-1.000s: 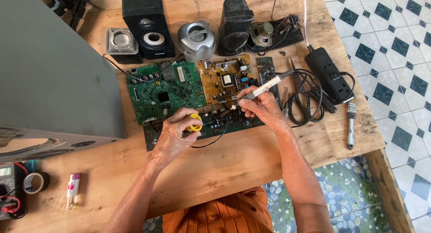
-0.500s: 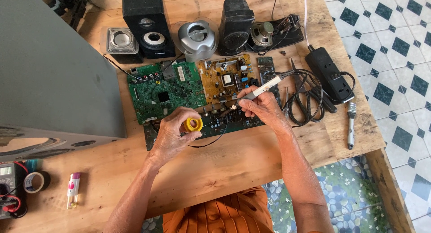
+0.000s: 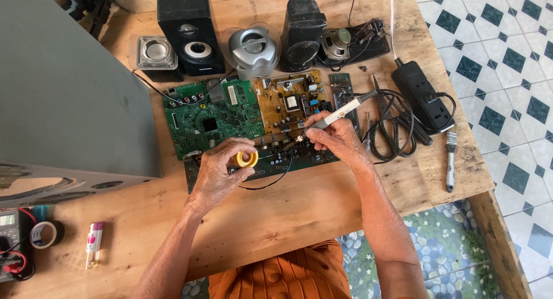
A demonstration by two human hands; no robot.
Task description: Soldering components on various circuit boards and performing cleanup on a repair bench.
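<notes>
- Yellow solder spool [image 3: 247, 158] pinched in your left hand [image 3: 222, 172]; right hand [image 3: 337, 139] grips the soldering iron [image 3: 334, 116].
- Soldering the dark circuit board [image 3: 271, 161]: next, steady tip contact.

Bright, even daylight fills the view and the picture is sharp, with no motion blur. Shadows are soft and short under the left hand [image 3: 222, 172] and right hand [image 3: 337, 139] on the wooden table [image 3: 288, 207]. The white floor tiles [image 3: 507, 74] look slightly washed out. Straight edges bow faintly toward the corners.
</notes>
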